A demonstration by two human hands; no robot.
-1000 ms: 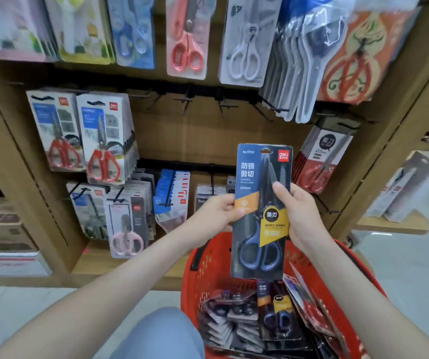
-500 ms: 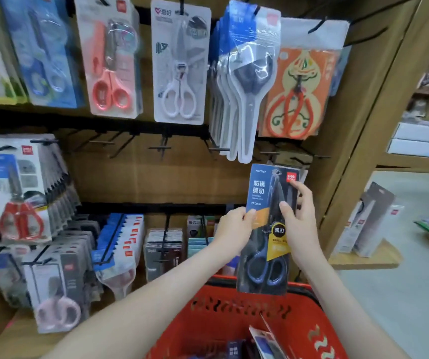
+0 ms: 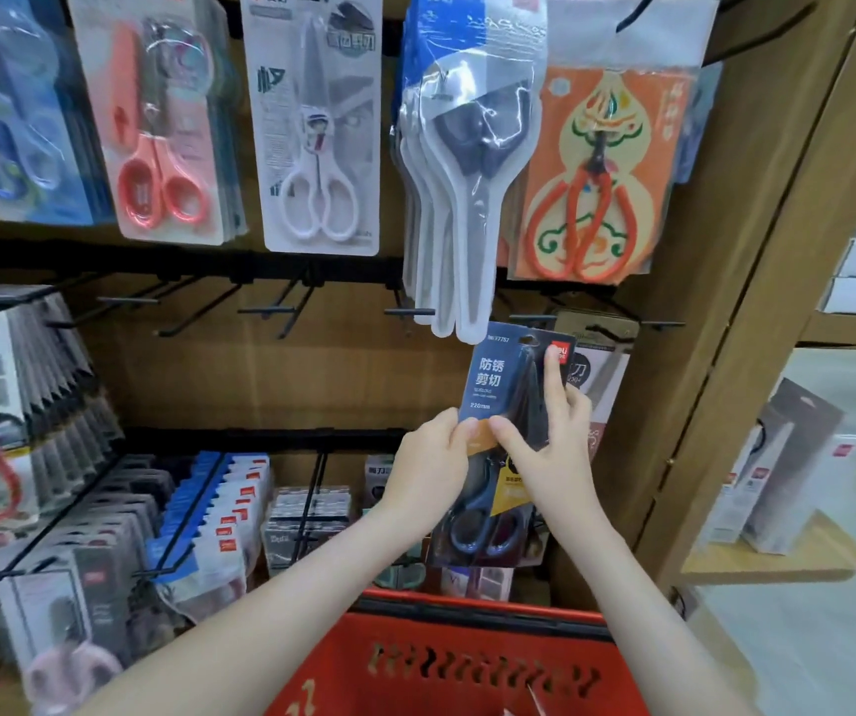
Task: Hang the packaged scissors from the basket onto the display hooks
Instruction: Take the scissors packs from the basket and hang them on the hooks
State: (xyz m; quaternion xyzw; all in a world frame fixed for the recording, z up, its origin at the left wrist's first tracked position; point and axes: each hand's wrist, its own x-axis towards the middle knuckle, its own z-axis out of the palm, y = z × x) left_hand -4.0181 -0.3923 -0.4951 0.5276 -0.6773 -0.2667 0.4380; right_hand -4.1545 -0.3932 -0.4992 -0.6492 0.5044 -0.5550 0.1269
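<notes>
Just the head cam on my feed. It rides on the person's head, facing forward and a bit down at the display rack (image 3: 260, 374), close enough that the rack fills most of the frame. Below the rack, the basket (image 3: 467, 614) rim cuts the bottom edge. The left hand (image 3: 431, 467) and right hand (image 3: 550, 447) grip the scissors pack (image 3: 498, 374) in front of its right side.

Left hand (image 3: 428, 465) pinches; right hand (image 3: 552, 452) pinches, forefinger pointing up

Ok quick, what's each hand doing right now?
Left hand: holding the blue scissors pack by its left edge.
Right hand: holding the same pack, index finger stretched up its front.
</notes>
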